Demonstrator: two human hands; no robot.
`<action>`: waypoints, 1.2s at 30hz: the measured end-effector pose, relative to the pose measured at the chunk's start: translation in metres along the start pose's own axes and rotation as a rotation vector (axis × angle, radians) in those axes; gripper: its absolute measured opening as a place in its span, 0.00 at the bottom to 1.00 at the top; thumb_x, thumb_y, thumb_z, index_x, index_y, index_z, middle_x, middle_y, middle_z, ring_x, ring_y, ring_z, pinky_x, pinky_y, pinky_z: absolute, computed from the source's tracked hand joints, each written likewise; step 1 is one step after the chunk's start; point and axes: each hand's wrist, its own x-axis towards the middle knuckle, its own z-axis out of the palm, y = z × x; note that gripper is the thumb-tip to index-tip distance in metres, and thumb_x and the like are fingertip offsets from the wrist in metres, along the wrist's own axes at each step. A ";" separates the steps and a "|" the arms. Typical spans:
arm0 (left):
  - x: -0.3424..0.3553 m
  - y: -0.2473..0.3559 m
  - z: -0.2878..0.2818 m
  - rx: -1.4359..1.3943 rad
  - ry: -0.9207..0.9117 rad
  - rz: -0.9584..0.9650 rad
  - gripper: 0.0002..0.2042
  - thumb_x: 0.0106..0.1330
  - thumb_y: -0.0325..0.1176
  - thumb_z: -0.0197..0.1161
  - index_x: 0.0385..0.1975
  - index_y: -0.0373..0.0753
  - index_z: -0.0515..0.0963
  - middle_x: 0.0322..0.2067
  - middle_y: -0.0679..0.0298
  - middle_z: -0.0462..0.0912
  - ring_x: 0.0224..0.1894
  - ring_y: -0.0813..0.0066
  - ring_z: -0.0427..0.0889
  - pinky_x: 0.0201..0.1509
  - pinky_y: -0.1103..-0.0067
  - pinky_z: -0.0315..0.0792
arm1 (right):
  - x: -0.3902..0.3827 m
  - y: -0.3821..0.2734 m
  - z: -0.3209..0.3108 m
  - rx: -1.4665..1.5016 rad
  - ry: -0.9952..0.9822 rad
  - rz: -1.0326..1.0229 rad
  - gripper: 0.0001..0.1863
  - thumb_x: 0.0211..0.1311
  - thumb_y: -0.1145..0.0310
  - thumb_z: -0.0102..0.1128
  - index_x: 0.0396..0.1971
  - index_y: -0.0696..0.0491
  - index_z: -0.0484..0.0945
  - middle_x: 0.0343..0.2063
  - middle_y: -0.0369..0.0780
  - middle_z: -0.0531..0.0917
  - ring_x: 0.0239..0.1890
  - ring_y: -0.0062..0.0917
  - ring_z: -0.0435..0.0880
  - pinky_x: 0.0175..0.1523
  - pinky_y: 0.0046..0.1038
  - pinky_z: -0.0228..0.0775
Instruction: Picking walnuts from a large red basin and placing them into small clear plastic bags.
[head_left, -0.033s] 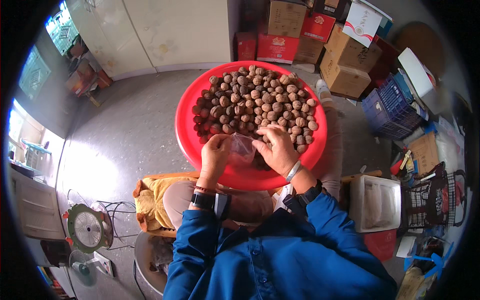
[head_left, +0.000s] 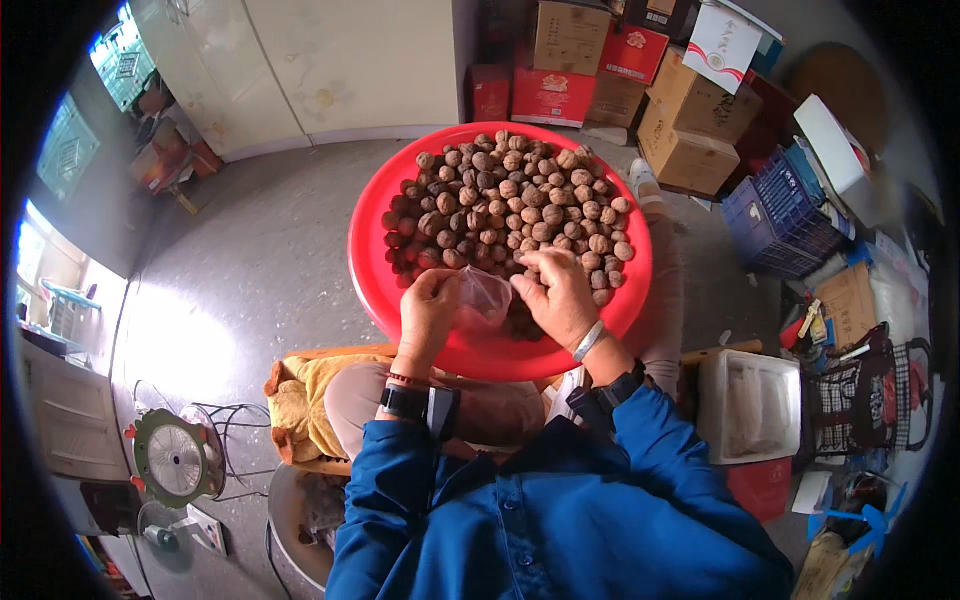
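Observation:
A wide red plastic basin (head_left: 372,268) holds a heap of brown walnuts (head_left: 515,190), with bare red showing at its near side. Over that near part hangs a small clear plastic bag (head_left: 484,297), its mouth spread. My left hand (head_left: 430,308) pinches the bag's left edge between thumb and fingers. Close to the bag's right side is my right hand (head_left: 562,300), palm down above the walnuts, its thumb and forefinger apart and nothing visible between them. Its other fingers are partly hidden.
Cardboard boxes (head_left: 690,140) are stacked beyond the basin at right, near a blue crate (head_left: 770,220). A white foam box (head_left: 750,405) stands at my right. On my left are a green fan (head_left: 175,455), cables and a metal bowl (head_left: 290,515).
My right thumb and forefinger have shifted slightly right, away from the bag's edge. My left hand keeps its pinch on the bag.

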 end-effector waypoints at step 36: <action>-0.001 0.004 0.004 -0.049 0.017 -0.045 0.08 0.71 0.32 0.63 0.43 0.35 0.85 0.26 0.71 0.82 0.24 0.88 0.73 0.25 0.84 0.69 | -0.023 0.089 -0.048 -0.564 0.285 0.266 0.08 0.64 0.64 0.66 0.40 0.49 0.81 0.35 0.44 0.86 0.42 0.44 0.83 0.50 0.45 0.71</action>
